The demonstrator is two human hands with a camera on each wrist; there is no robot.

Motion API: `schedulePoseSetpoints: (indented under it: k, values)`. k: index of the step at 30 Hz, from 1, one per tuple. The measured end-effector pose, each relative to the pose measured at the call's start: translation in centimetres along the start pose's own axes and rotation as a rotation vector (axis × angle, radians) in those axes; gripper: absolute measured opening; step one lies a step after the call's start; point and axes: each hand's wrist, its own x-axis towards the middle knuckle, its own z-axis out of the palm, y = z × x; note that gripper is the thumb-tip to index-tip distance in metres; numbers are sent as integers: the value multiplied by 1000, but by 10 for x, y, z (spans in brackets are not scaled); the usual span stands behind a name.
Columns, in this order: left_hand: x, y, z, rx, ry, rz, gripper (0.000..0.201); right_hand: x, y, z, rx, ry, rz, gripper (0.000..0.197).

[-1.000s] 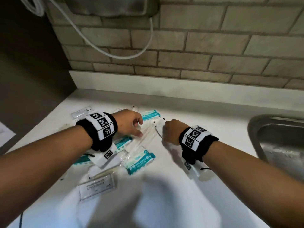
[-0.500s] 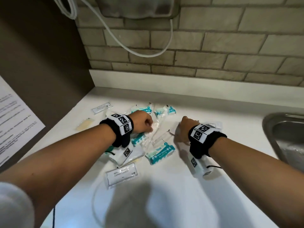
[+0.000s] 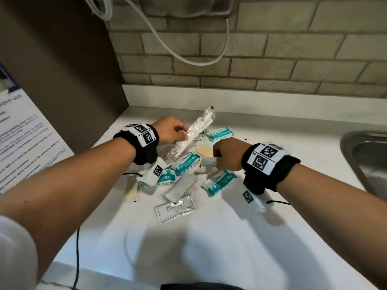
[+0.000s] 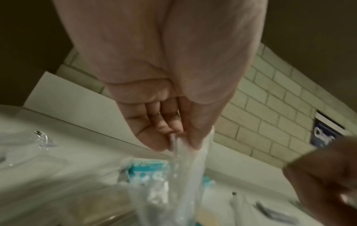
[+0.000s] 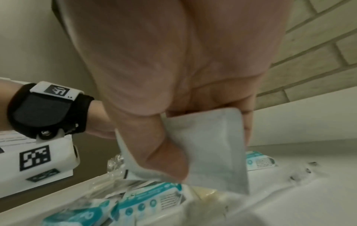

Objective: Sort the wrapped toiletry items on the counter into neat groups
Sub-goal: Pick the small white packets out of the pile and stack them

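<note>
A heap of wrapped toiletries lies on the white counter point(image 3: 209, 237): several teal-and-white packets point(image 3: 219, 183), a white sachet point(image 3: 180, 188), a labelled shampoo sachet point(image 3: 176, 208) and yellowish sachets point(image 3: 204, 150). My left hand point(image 3: 171, 130) pinches a long clear-wrapped item point(image 3: 194, 130) point(image 4: 185, 175) and holds it lifted above the heap, slanting up to the right. My right hand point(image 3: 227, 153) grips a flat white sachet point(image 5: 210, 146) point(image 3: 208, 162) between thumb and fingers, just over the heap.
A steel sink point(image 3: 368, 162) sits at the counter's right. A brick wall point(image 3: 251, 59) with a hanging white cable point(image 3: 188, 57) backs the counter. A dark panel point(image 3: 62, 70) and a printed sheet point(image 3: 23, 143) stand on the left.
My left hand has lifted the long clear-wrapped item off the heap. My right hand has taken hold of a white sachet. The head view has moved closer.
</note>
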Motion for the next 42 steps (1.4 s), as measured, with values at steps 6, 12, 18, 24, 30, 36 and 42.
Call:
schedulePoseSetpoints:
  k: [6,12,18,24,30,36,42]
  values:
    - [-7,-3,34,233,-159,31,12,-9,-36,-5,40,30,-190,25]
    - [-26,1,26,202,-40,92,20,-6,-44,-8,-9,63,-68,4]
    - [-87,-9,21,339,-313,-21,42,3,-44,6,119,93,29,19]
    - [-99,-22,52,397,-245,-19,37,13,-72,16,219,153,-60,39]
    - [-100,-30,37,261,-178,-27,9,9,-69,18,450,149,-74,55]
    - [-94,-53,15,-69,-69,-153,25,-4,-66,17,537,238,-100,55]
    - [-100,-42,6,-445,-84,-179,27,-10,-65,19,501,271,-100,62]
